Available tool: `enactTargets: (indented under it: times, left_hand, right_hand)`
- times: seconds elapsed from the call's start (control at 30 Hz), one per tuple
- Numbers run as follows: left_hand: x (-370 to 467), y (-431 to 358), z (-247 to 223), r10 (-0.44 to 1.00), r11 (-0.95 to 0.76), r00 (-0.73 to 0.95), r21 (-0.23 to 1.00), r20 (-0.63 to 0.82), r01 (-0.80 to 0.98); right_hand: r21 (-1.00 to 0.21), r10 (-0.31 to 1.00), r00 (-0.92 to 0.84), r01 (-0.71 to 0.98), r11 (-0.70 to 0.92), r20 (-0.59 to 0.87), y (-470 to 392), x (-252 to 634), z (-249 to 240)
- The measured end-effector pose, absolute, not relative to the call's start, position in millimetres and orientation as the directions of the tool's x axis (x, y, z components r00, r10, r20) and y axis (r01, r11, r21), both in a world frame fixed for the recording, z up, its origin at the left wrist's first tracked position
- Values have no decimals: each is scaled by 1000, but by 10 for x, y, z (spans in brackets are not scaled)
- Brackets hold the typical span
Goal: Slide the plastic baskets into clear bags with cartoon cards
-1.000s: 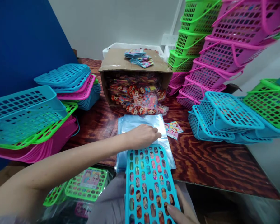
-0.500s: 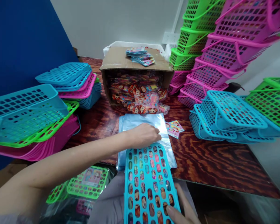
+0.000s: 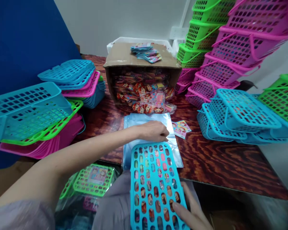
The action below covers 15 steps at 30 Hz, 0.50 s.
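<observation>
My right hand (image 3: 193, 209) grips the right side of a light-blue plastic basket (image 3: 150, 183), thumb across its perforated face. Colourful small items show through the holes. The basket lies over my lap against the table edge. My left hand (image 3: 153, 131) hovers or rests over a stack of clear plastic bags (image 3: 132, 126), just beyond the basket's far end. Its fingers are curled together, and whatever is between them is hidden. Right of the bags lie a few printed cards (image 3: 181, 129).
An open cardboard box (image 3: 112, 56) with bagged doll-print packets (image 3: 146, 99) stands behind the bags. Empty baskets (image 3: 31, 99) are stacked left. Filled pink baskets (image 3: 237, 48) and blue baskets (image 3: 248, 110) pile up right. A bagged green basket (image 3: 93, 180) sits low left.
My left hand has shifted slightly right and away from me over the bags. My right hand keeps its grip on the basket. The whole view has tilted a little.
</observation>
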<state>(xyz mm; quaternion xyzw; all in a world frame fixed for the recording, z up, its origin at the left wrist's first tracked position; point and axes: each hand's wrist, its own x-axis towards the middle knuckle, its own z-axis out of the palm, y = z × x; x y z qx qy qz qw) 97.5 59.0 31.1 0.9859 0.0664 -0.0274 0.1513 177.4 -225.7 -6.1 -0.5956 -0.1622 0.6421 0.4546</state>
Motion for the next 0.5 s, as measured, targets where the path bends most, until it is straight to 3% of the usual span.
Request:
enactTargets:
  times: [0.1,0.33,0.5]
  left_hand:
    - [943,490,418,123,-957,992,261,-35,128]
    - [937,318,477,-44,-997,994,66,96,-50]
    - [1007,280,480,-100,-995,994,14,40,-100]
  right_hand:
    - [-686,710,155,-460,-564,-687,-2250,1783,-62]
    - [-577,592,135,-474,-665,-794,-2250,1755,9]
    - [-591,599,123,-406,-697,-791,-2264,1757,38]
